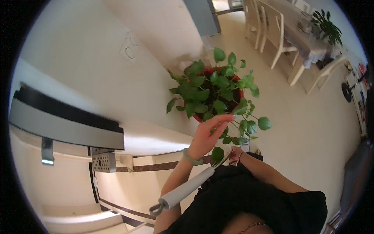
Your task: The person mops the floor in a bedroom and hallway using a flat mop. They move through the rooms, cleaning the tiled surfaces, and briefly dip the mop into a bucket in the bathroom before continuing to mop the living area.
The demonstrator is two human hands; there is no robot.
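Observation:
A leafy green vine plant (202, 95) grows in a round red pot (242, 94) ahead of me. My left hand (210, 132), with a pale green bangle at its wrist, reaches over the pot's near edge. Its fingertips are drawn together at a trailing stem beside a leaf; the exact contact is hard to see. Lower and to the right, my right hand (235, 154) is closed around the metal end of a tool with a long light grey handle (187, 190). The handle slants toward the lower left, across my left forearm, with a loop at its end. The tool's head is hidden.
A white wall (93, 58) rises on the left, close to the pot. Below it juts a black and silver appliance (66, 121) with a perforated metal tray (103, 162). At the far right stand a cloth-covered dining table (311, 48), pale chairs (274, 27) and another plant (328, 27).

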